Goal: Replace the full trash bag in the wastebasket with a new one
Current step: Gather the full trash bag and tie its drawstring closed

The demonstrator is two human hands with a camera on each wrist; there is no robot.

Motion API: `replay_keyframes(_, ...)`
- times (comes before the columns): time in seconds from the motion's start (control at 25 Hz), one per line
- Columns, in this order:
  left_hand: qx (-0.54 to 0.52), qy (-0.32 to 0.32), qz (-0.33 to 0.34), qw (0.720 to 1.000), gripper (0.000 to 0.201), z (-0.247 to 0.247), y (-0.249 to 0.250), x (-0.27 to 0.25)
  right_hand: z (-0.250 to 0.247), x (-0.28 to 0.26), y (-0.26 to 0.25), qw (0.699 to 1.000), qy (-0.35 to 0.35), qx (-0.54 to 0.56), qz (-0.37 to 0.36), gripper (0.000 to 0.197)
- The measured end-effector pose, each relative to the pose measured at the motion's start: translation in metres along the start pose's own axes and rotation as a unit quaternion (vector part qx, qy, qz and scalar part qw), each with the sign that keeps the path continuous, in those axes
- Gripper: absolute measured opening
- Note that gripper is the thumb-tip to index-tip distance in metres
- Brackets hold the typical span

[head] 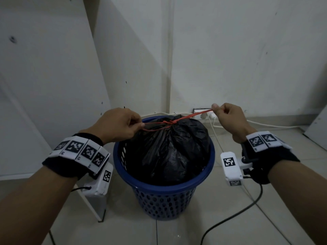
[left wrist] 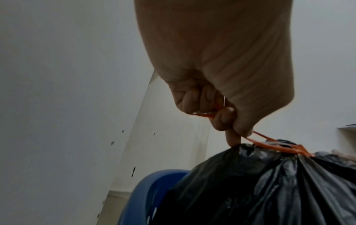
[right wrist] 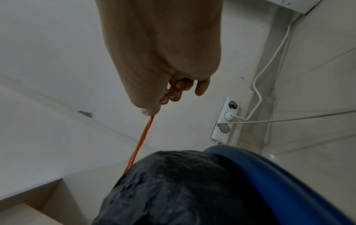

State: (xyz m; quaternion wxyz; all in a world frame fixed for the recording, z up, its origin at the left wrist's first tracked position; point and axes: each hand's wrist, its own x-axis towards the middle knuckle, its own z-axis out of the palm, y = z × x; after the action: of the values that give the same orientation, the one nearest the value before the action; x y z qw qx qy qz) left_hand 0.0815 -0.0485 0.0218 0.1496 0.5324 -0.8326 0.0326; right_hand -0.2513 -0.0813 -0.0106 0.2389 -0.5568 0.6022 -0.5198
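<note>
A full black trash bag (head: 169, 149) sits in a blue perforated wastebasket (head: 164, 197), its gathered top tied with a red drawstring (head: 192, 115) knotted at the middle. My left hand (head: 122, 125) pinches the left end of the drawstring just above the bag's left side; the left wrist view shows the string (left wrist: 269, 144) running from my fingers (left wrist: 223, 120) to the bag (left wrist: 260, 190). My right hand (head: 228, 117) pinches the right end, pulled taut up and to the right. In the right wrist view the drawstring (right wrist: 140, 143) stretches down to the bag (right wrist: 173, 190).
The basket stands on a tiled floor in a white wall corner. A wall socket (head: 203, 114) with white cables (head: 265, 125) lies behind the basket at right. A black cable (head: 235, 216) trails over the floor at right. A white panel (head: 44, 85) leans at left.
</note>
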Motion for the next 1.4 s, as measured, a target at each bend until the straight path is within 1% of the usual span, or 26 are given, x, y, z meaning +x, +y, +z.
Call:
replay_keyframes(0.08, -0.004, 0.009, -0.044, 0.999, 0.023, 0.001, -0.005, -0.002, -0.001, 0.003, 0.001, 0.999, 0.012, 0.010, 0.028, 0.040)
replay_keyframes(0.16, -0.057, 0.053, -0.108, 0.991, 0.029, 0.007, -0.006, -0.002, 0.000, 0.006, 0.001, 0.994, 0.032, 0.053, 0.089, 0.034)
replay_keyframes(0.2, -0.120, 0.076, -0.138, 0.980, 0.032, 0.011, -0.005, -0.001, 0.000, 0.007, 0.002, 0.982, 0.030, 0.123, 0.138, 0.029)
replay_keyframes(0.24, -0.206, 0.094, -0.168, 0.959, 0.034, 0.014, -0.002, 0.002, 0.001, 0.007, 0.001, 0.955, 0.015, 0.228, 0.190, 0.025)
replay_keyframes(0.28, -0.300, 0.109, -0.198, 0.927, 0.035, 0.016, 0.002, 0.005, 0.004, 0.006, -0.003, 0.906, -0.001, 0.356, 0.228, 0.022)
replay_keyframes(0.32, -0.387, 0.124, -0.227, 0.885, 0.035, 0.016, 0.007, 0.009, 0.007, 0.005, -0.008, 0.846, -0.006, 0.471, 0.248, 0.020)
replay_keyframes(0.36, -0.465, 0.134, -0.256, 0.837, 0.034, 0.014, 0.013, 0.014, 0.011, 0.004, -0.012, 0.800, -0.006, 0.543, 0.256, 0.020)
replay_keyframes(0.4, -0.537, 0.137, -0.279, 0.784, 0.035, 0.011, 0.022, 0.019, 0.014, -0.002, -0.021, 0.788, -0.016, 0.560, 0.256, 0.022)
replay_keyframes(0.44, -0.605, 0.132, -0.286, 0.731, 0.036, 0.007, 0.030, 0.023, 0.017, -0.007, -0.028, 0.826, -0.039, 0.513, 0.231, 0.021)
replay_keyframes(0.48, -0.660, 0.121, -0.281, 0.686, 0.037, 0.004, 0.039, 0.025, 0.020, -0.013, -0.035, 0.897, -0.069, 0.404, 0.167, 0.017)
replay_keyframes(0.52, -0.700, 0.105, -0.272, 0.652, 0.039, -0.001, 0.047, 0.026, 0.022, -0.019, -0.039, 0.960, -0.100, 0.251, 0.070, 0.016)
replay_keyframes(0.56, -0.729, 0.089, -0.264, 0.625, 0.039, -0.004, 0.053, 0.026, 0.024, -0.024, -0.041, 0.987, -0.137, 0.082, -0.036, 0.023)
replay_keyframes(0.6, -0.753, 0.078, -0.254, 0.601, 0.039, -0.005, 0.056, 0.026, 0.027, -0.027, -0.043, 0.975, -0.167, -0.068, -0.132, 0.027)
replay_keyframes(0.64, -0.772, 0.073, -0.247, 0.582, 0.039, -0.006, 0.056, 0.026, 0.030, -0.029, -0.044, 0.945, -0.179, -0.184, -0.201, 0.029)
replay_keyframes(0.68, -0.783, 0.072, -0.246, 0.567, 0.038, -0.006, 0.055, 0.025, 0.031, -0.029, -0.048, 0.922, -0.175, -0.245, -0.242, 0.028)
replay_keyframes(0.84, -0.797, 0.063, -0.257, 0.543, 0.038, 0.003, 0.046, 0.023, 0.024, -0.021, -0.052, 0.901, -0.131, -0.277, -0.306, 0.023)
replay_keyframes(0.92, -0.791, 0.065, -0.259, 0.550, 0.037, 0.009, 0.041, 0.023, 0.016, -0.016, -0.050, 0.893, -0.135, -0.297, -0.311, 0.018)
replay_keyframes(1.0, -0.775, 0.073, -0.265, 0.568, 0.035, 0.012, 0.034, 0.022, 0.009, -0.012, -0.046, 0.888, -0.160, -0.303, -0.306, 0.010)
replay_keyframes(1.08, -0.757, 0.081, -0.269, 0.590, 0.034, 0.013, 0.031, 0.020, 0.007, -0.006, -0.040, 0.883, -0.157, -0.307, -0.319, 0.011)
replay_keyframes(1.12, -0.739, 0.085, -0.265, 0.613, 0.034, 0.013, 0.032, 0.020, 0.006, -0.004, -0.037, 0.884, -0.147, -0.304, -0.324, 0.014)
replay_keyframes(1.16, -0.693, 0.093, -0.248, 0.670, 0.034, 0.014, 0.034, 0.019, 0.006, -0.003, -0.034, 0.887, -0.137, -0.298, -0.324, 0.016)
replay_keyframes(1.2, -0.608, 0.104, -0.211, 0.758, 0.034, 0.014, 0.035, 0.018, 0.006, -0.002, -0.032, 0.892, -0.132, -0.291, -0.321, 0.020)
replay_keyframes(1.24, -0.487, 0.113, -0.157, 0.852, 0.032, 0.015, 0.037, 0.017, 0.007, -0.003, -0.031, 0.897, -0.132, -0.280, -0.315, 0.024)
replay_keyframes(1.28, -0.365, 0.117, -0.095, 0.919, 0.030, 0.015, 0.039, 0.015, 0.008, -0.005, -0.033, 0.904, -0.136, -0.269, -0.305, 0.029)
replay_keyframes(1.32, -0.273, 0.114, -0.039, 0.954, 0.028, 0.015, 0.041, 0.014, 0.009, -0.007, -0.034, 0.911, -0.137, -0.256, -0.291, 0.035)
replay_keyframes(1.4, -0.193, 0.102, 0.023, 0.976, 0.028, 0.015, 0.042, 0.013, 0.015, -0.014, -0.037, 0.928, -0.121, -0.235, -0.261, 0.052)
